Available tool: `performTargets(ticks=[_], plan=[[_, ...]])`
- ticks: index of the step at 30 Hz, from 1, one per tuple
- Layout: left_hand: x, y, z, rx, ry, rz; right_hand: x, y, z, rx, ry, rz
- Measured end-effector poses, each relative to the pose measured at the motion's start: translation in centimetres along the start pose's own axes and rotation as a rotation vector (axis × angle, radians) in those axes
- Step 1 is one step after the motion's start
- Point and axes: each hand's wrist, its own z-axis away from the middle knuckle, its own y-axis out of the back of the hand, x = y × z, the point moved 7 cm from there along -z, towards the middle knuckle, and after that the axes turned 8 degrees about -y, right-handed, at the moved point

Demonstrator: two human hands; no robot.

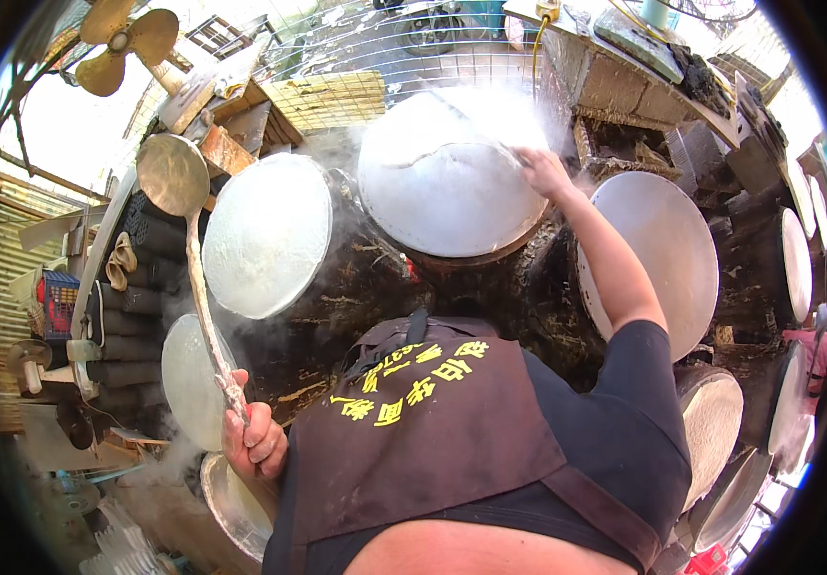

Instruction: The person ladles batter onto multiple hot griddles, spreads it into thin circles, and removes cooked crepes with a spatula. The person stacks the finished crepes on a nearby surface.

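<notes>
My left hand [256,439] is wrapped round the batter-crusted handle of a long ladle [172,176], whose round bowl is raised at the far left. At the far middle, my right hand [545,173] is closed on what looks like a thin stick [476,123], at the right edge of a large round steaming pan [454,206]. Across that pan's white surface runs a curved edge; steam hides its far part, and I cannot tell whether it is a sheet or a lid. A round white-coated pan [269,237] stands to its left, a pale one [661,264] to its right.
More round pans stand around me, including a pale one [193,381] at left and a crusted one [711,436] at right. A metal fan [118,43] is at far left. Wire mesh [413,46] and a cluttered ledge [643,72] lie beyond. Steam drifts among the pans.
</notes>
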Motion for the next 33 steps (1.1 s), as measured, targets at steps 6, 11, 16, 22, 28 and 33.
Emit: performTargets(ticks=[6, 11, 16, 22, 28, 33], plan=[[-0.2, 0.0, 0.2, -0.021, 0.008, -0.015, -3.4, -1.4, 1.0, -0.246, 0.143, 0.159], [-0.5, -0.1, 0.2, 0.005, -0.018, 0.029, 1.5, 2.7, 0.9, -0.17, 0.032, -0.009], [-0.9, -1.6, -1.0, 0.008, -0.024, 0.03, -1.3, -1.7, -2.9, -0.08, 0.192, 0.186], [-1.1, -1.1, -0.6, -0.004, -0.018, 0.047, 3.8, 1.5, 0.2, -0.316, 0.004, -0.144], [-1.1, -2.4, -1.9, -0.049, -0.006, 0.051, -1.7, -0.5, -2.8, -0.142, 0.135, 0.189], [-0.9, -1.9, -1.0, -0.062, -0.008, 0.054, 0.6, 2.8, 1.1, -0.325, 0.154, 0.107]])
